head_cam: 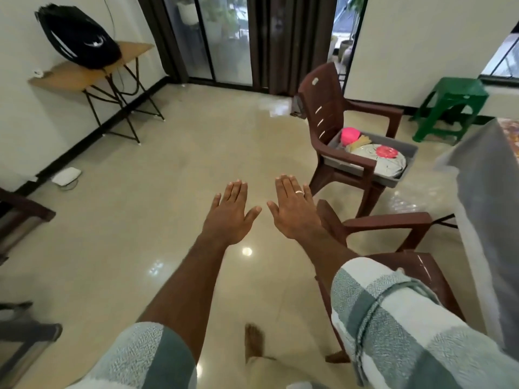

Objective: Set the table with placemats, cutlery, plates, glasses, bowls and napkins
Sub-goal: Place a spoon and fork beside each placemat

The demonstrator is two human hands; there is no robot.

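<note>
Nearest the camera, two checked sleeves [393, 318] frame the view, and a bare foot [254, 342] stands on the glossy beige tiled floor [168, 220], which reflects ceiling lights. Both arms reach forward over the floor. The left hand [229, 214] and the right hand [295, 210] are held flat, backs up, side by side but apart; each grip is spread and holds nothing. The right hand wears a ring [299, 192].

To the right, a grey-draped desk [483, 206] edges into view, with a brown plastic chair [415, 265] beside it. Farther on, a second brown chair [337, 122] carries a grey tray [404, 153] with the tableware: a patterned plate [393, 164], a pink bowl [348, 135] and a pink item on the plate.

Beyond stand a green stool [452, 105], a folding side table [92, 71] bearing a black bag [78, 37], dark curtains [292, 37] and glass doors [224, 32].
</note>
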